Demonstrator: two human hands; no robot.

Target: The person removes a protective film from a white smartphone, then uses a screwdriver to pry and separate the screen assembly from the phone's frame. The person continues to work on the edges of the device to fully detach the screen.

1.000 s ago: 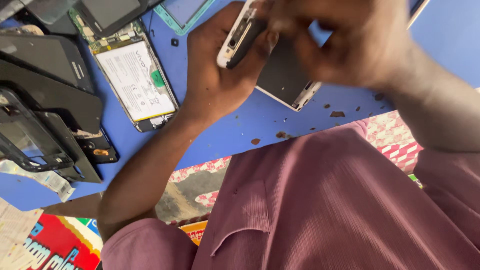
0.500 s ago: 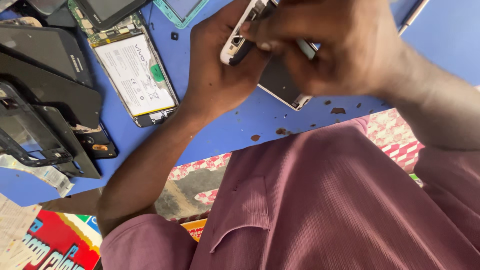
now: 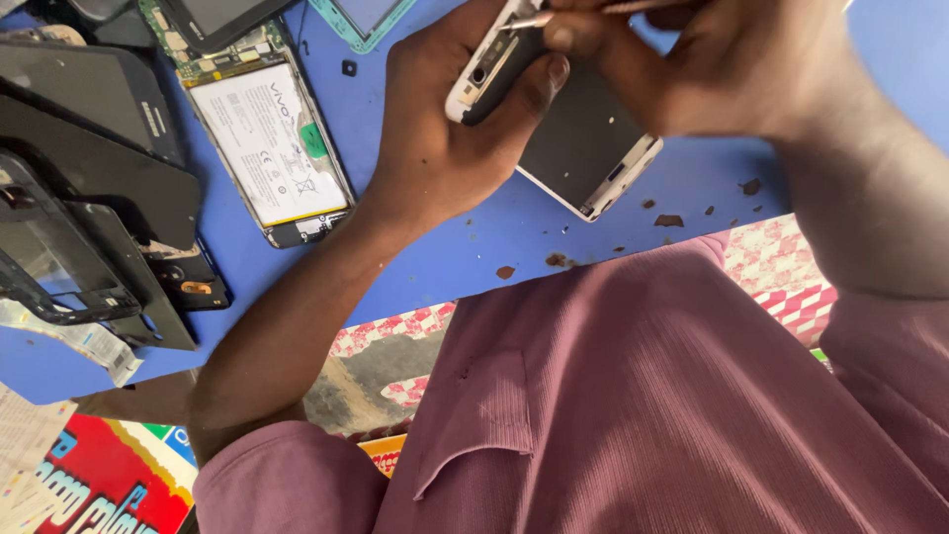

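Above the blue tabletop (image 3: 474, 247), the left hand (image 3: 435, 148) is wrapped around a small white-edged phone body with a dark face (image 3: 491, 74), thumb pressed on its front – the phone sits lifted off the table at the top of the view. The right hand (image 3: 732, 59) pinches a thin metal tool (image 3: 529, 20) whose tip meets the phone's upper end, right beside the left thumb. Just under the held phone lies a white-framed dark panel (image 3: 588, 148), and well to its left an opened phone with a white battery (image 3: 272, 138) and a pile of black phone frames (image 3: 79, 198).
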